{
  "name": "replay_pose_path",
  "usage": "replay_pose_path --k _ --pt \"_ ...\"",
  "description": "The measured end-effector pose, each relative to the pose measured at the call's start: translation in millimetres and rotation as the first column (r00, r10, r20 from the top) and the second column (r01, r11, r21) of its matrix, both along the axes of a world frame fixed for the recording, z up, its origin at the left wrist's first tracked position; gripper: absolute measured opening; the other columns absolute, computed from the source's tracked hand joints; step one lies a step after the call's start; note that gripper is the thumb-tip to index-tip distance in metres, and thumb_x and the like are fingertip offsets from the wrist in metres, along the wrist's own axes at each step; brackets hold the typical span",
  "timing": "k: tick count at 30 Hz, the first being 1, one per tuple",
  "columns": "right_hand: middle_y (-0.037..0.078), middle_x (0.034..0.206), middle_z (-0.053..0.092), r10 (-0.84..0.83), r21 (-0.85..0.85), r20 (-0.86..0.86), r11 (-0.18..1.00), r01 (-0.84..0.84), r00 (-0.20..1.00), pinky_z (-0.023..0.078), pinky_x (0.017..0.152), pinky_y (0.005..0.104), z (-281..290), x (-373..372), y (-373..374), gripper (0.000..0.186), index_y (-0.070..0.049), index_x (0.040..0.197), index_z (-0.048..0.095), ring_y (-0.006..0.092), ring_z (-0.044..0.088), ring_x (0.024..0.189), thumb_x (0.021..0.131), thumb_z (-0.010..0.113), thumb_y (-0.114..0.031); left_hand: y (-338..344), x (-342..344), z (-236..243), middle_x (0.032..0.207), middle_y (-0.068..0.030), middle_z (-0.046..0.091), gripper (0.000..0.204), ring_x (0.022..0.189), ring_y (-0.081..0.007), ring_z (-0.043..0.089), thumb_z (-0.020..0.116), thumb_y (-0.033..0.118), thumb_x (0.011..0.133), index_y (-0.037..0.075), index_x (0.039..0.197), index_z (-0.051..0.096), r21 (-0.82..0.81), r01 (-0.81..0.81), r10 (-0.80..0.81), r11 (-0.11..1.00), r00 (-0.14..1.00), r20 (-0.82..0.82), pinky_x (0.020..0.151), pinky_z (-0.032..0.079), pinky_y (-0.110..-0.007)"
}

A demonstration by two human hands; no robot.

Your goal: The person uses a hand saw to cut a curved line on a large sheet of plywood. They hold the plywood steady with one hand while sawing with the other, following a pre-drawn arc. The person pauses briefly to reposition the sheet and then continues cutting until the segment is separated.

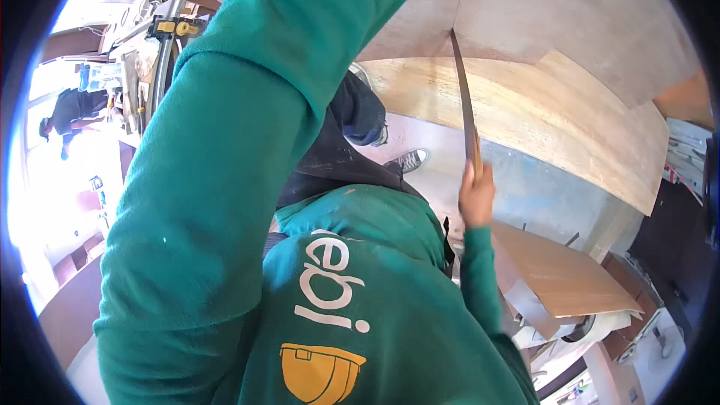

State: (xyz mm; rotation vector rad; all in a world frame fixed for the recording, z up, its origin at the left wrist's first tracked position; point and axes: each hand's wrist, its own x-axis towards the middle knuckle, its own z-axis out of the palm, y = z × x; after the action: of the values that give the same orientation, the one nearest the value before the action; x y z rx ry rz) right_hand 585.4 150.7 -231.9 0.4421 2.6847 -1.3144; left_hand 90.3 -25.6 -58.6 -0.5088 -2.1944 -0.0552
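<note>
My right hand (478, 195) is closed round the wooden handle of a handsaw (465, 94), whose long dark blade shows nearly edge-on. Its far tip meets the edge of a large thin plywood sheet (510, 7), where a thin dark line runs up across the sheet. My left arm (217, 157), in a green sleeve, stretches up past the top of the picture, so the left hand is out of sight. Beneath the sheet lies a paler wood board (592, 120), close to the blade.
A cardboard box (562, 270) stands right of my right forearm. Below the boards is a blue-grey panel (532, 176). My shoe (412, 160) rests on the pale floor. At the left are a yellow-and-black clamp (176, 28), cluttered tools and a person in dark clothes (75, 111).
</note>
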Motion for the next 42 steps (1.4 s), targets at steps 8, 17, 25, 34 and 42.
replay_pose_path --k 8,17,25,34,42 --pt "0.034 0.084 0.067 0.001 0.103 -0.121 0.995 0.012 0.993 0.051 0.07 0.0596 -42.8 -130.5 -34.9 0.038 -0.001 0.103 0.059 0.0554 0.065 0.085 0.103 0.06 -0.039 -1.9 -5.3 4.4 0.129 -0.0152 0.061 0.049 0.124 -0.0331 0.057 0.058 0.021 0.09 0.007 0.136 0.057 0.044 0.121 -0.12 0.992 0.992 -0.032 0.109 0.039 -0.053" --pt "0.032 0.085 0.068 0.009 0.054 0.187 0.998 -0.019 0.982 0.051 0.065 0.0565 49.2 30.5 7.5 0.031 -0.003 0.112 0.061 0.0537 0.067 0.083 0.104 0.06 -0.033 -17.3 -5.3 -8.6 0.13 -0.0157 0.062 0.046 0.124 -0.0331 0.058 0.055 0.02 0.091 0.007 0.135 0.058 0.097 0.039 -0.028 0.995 0.993 -0.116 0.11 0.039 -0.052" --pt "0.036 0.086 0.067 0.026 0.09 -0.124 0.996 -0.015 0.992 0.052 0.071 0.0603 -49.8 -151.9 -47.2 0.04 0.0 0.105 0.06 0.0565 0.065 0.085 0.103 0.06 -0.04 -9.7 1.3 7.0 0.133 -0.0177 0.061 0.053 0.129 -0.034 0.055 0.055 0.019 0.091 0.006 0.142 0.054 0.113 0.221 -0.195 0.969 0.96 -0.202 0.112 0.037 -0.053" --pt "0.031 0.085 0.068 -0.012 0.061 0.16 0.998 0.002 0.987 0.051 0.067 0.0576 44.0 31.9 6.3 0.032 -0.003 0.111 0.061 0.0535 0.067 0.084 0.103 0.06 -0.034 -7.1 13.6 7.9 0.125 -0.0164 0.062 0.048 0.123 -0.0348 0.057 0.056 0.017 0.09 0.006 0.136 0.058 0.061 0.044 -0.048 0.997 0.996 0.073 0.109 0.039 -0.053" --pt "0.034 0.085 0.066 -0.042 0.066 -0.086 0.997 0.048 0.995 0.051 0.07 0.0578 -63.1 -129.4 -41.9 0.038 0.001 0.102 0.059 0.0561 0.064 0.087 0.103 0.061 -0.036 -1.1 2.2 1.7 0.134 -0.0181 0.06 0.049 0.127 -0.0379 0.055 0.053 0.019 0.091 0.007 0.139 0.057 0.126 0.208 -0.201 0.97 0.977 -0.067 0.11 0.038 -0.055"
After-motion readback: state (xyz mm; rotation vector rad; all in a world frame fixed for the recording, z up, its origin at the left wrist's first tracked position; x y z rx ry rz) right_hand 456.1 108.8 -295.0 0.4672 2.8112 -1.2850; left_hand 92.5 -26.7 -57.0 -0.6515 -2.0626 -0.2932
